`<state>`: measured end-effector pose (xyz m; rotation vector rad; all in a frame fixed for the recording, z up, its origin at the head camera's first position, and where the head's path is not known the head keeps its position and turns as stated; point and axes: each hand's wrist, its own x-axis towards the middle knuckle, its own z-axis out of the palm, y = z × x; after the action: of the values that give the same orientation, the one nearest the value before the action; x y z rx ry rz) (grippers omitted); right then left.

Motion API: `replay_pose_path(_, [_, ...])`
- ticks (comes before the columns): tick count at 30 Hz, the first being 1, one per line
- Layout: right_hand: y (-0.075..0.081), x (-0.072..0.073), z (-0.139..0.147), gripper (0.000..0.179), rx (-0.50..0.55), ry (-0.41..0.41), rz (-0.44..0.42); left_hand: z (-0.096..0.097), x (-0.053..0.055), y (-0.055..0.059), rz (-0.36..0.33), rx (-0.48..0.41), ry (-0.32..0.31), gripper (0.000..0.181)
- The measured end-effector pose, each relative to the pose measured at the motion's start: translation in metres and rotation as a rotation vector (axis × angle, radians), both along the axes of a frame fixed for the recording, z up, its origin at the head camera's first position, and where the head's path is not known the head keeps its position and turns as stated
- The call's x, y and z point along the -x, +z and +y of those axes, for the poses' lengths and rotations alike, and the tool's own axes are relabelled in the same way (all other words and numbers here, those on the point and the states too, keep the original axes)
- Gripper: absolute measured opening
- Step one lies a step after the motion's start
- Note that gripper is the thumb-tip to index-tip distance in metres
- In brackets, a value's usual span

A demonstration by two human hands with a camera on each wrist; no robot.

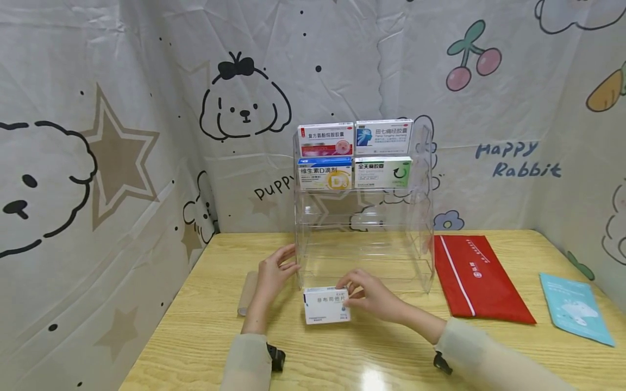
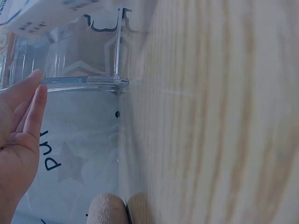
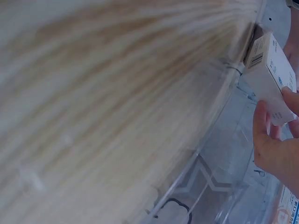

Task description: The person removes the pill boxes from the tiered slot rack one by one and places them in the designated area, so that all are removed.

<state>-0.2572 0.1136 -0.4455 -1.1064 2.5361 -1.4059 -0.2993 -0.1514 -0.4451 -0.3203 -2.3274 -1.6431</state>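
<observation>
My right hand holds a white medicine box by its right end, thumb in front and fingers behind. The printed front faces me, low before a clear acrylic display rack. In the right wrist view, the box shows its barcode end, with the fingertips on its near end. My left hand is at the rack's left side panel; in the left wrist view its fairly straight fingers lie right at the panel's edge. Several medicine boxes stand on the rack's two upper tiers.
A beige cylinder lies on the wooden table beside my left forearm. Right of the rack are a red pouch and a light blue packet. A printed cloth hangs behind and along the sides.
</observation>
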Motion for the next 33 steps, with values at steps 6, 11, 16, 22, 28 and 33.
replay_pose_path(6, [-0.004, 0.000, -0.003, 0.028, -0.012, -0.005, -0.067, -0.001, -0.001, 0.000, 0.005, 0.004, 0.000, 0.052])
replay_pose_path(11, [-0.005, 0.002, -0.006, 0.027, -0.028, -0.033, -0.099, 0.000, -0.001, 0.001, 0.019, 0.005, -0.003, 0.051])
replay_pose_path(16, [-0.008, 0.005, -0.009, 0.026, -0.031, -0.069, -0.154, 0.000, -0.001, 0.001, -0.002, 0.003, 0.004, 0.052])
replay_pose_path(22, [-0.008, 0.007, -0.012, 0.026, -0.049, -0.113, -0.128, 0.000, 0.000, 0.000, -0.008, 0.002, 0.008, 0.052])
replay_pose_path(28, [-0.007, 0.007, -0.014, 0.027, -0.075, -0.157, -0.141, -0.001, 0.000, 0.000, -0.005, -0.001, 0.001, 0.051])
replay_pose_path(33, [-0.010, 0.010, -0.015, 0.027, -0.076, -0.156, -0.174, -0.001, -0.002, 0.002, -0.008, -0.011, -0.009, 0.052])
